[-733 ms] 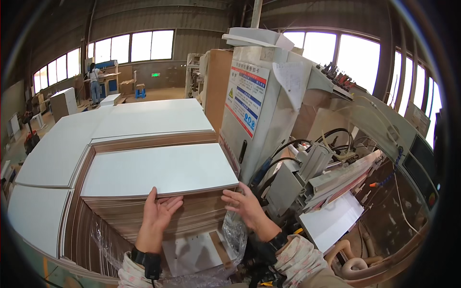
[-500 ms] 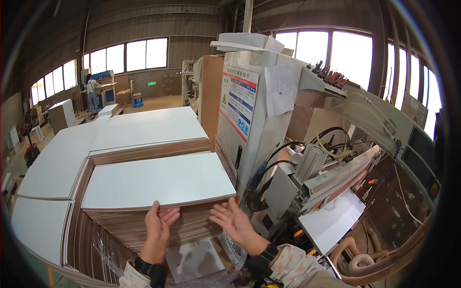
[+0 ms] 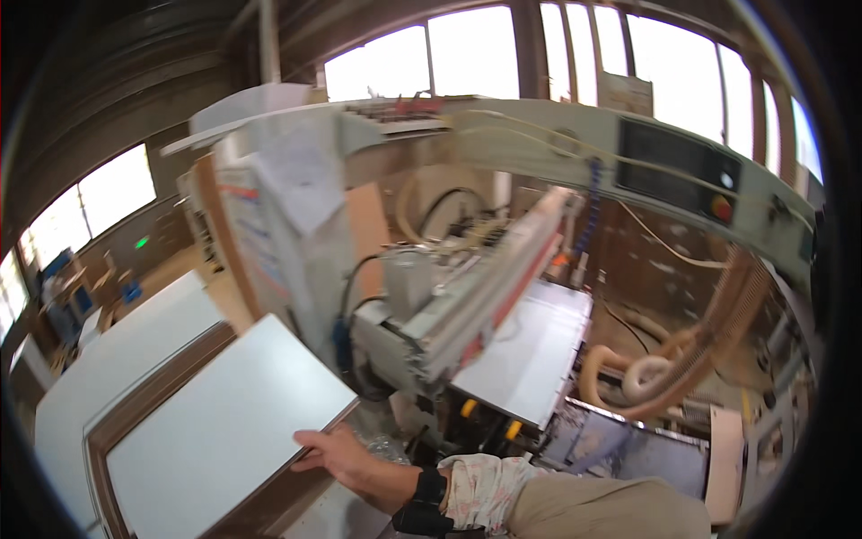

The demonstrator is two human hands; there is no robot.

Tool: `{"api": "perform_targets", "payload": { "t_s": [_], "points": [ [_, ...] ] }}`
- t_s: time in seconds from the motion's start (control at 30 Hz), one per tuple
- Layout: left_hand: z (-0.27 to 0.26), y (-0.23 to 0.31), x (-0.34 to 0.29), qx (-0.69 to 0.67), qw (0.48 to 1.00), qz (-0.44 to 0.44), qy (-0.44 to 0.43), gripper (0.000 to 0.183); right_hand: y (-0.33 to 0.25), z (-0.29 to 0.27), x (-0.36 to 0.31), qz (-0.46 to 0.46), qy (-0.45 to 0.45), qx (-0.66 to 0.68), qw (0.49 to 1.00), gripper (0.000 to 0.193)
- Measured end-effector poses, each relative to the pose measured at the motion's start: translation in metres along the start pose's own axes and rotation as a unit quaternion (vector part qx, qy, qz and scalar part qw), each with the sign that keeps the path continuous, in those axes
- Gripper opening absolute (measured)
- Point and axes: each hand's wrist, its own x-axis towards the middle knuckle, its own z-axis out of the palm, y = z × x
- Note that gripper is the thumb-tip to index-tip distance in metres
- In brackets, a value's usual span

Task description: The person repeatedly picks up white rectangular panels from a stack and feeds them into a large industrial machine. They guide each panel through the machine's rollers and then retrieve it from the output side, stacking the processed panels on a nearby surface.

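A white rectangular panel (image 3: 229,422) lies on top of a stack within a frame of brown-edged boards. My right hand (image 3: 337,456) is at its front edge near the right corner. The thumb rests on the white face and the fingers curl at the edge, so the hand is closed on the panel. A black band circles my right wrist, below a light patterned sleeve. My left hand is out of the picture. Another white panel (image 3: 530,346) lies in the machine (image 3: 467,314) to the right, under its slanted metal beam.
A grey cabinet (image 3: 269,225) with papers stands behind the stack. The machine's overhead arm carries a dark screen (image 3: 678,157) and a red button. Ribbed hoses (image 3: 646,377) coil at the right. White boards (image 3: 135,350) lie left of the stack.
The view has swung to the right, bringing more of the machine in. My left hand has left the picture. My right hand, open and beside the panel before, now grips its edge.
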Motion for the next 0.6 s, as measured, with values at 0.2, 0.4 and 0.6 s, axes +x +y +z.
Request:
{"api": "perform_targets", "payload": {
  "t_s": [0.2, 0.4, 0.6],
  "points": [
    [0.087, 0.031, -0.083, -0.104, 0.919, -0.381, 0.006, 0.052, -0.078, -0.032, -0.08, -0.111, -0.019, -0.017, 0.994, 0.034],
    [0.154, 0.043, -0.201, -0.037, 0.872, -0.468, -0.134, 0.051, -0.111, -0.153, -0.191, -0.195, 0.058, 0.067, 0.977, 0.045],
    [0.177, 0.05, -0.3, 0.034, 0.842, -0.487, -0.231, 0.05, -0.122, -0.293, -0.278, -0.197, 0.185, 0.104, 0.957, 0.039]
  ]
}}
